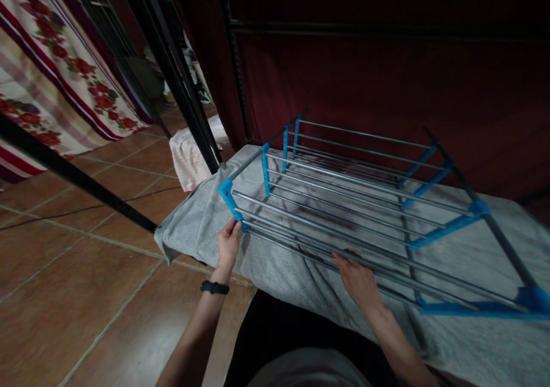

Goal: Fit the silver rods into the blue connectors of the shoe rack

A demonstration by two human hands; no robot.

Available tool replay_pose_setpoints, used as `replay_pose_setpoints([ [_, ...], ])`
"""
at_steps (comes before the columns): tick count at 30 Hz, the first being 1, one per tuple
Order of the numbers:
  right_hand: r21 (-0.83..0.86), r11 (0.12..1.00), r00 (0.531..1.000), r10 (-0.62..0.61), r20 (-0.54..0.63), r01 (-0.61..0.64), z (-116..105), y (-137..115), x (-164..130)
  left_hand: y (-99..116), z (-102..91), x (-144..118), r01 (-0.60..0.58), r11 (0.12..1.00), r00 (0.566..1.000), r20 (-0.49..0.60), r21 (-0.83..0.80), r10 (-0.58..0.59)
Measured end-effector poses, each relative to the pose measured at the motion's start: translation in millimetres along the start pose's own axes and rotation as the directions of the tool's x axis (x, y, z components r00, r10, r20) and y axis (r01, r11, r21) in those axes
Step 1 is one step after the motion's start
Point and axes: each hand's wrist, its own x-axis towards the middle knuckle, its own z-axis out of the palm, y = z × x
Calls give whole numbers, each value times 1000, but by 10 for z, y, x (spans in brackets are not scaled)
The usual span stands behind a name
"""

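A rack of thin metal tubes (326, 229) with blue plastic brackets lies across a grey cloth (197, 215); it looks like a shoe rack. My left hand (227, 243), with a black band on its wrist, pinches the lower end of the near left blue bracket (228, 199), where the lowest tubes meet it. Further right, my right hand (356, 278) is closed around a lower front tube near mid-length; its fingertips are partly hidden behind the tubes. At the right end, the near blue bracket (476, 308) rests low over the cloth.
Black metal posts (172, 60) and a slanting bar (77, 169) stand at the left. A dark red cloth (365, 89) hangs behind the rack. Beyond the tiled floor (116, 261) hangs a floral curtain (64, 54). A striped pale cloth (189, 157) lies near the post.
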Motion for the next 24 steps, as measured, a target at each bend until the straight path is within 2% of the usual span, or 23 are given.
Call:
replay_pose_setpoints([
  [16, -53, 999, 999, -3, -44, 1, -47, 13, 17, 24, 10, -9, -9, 1000, 1000, 0, -6, 9],
  [24, 3, 1000, 997, -17, -75, 17, -61, 0, 24, 46, 25, -12, -3, 1000, 1000, -14, 24, 4],
])
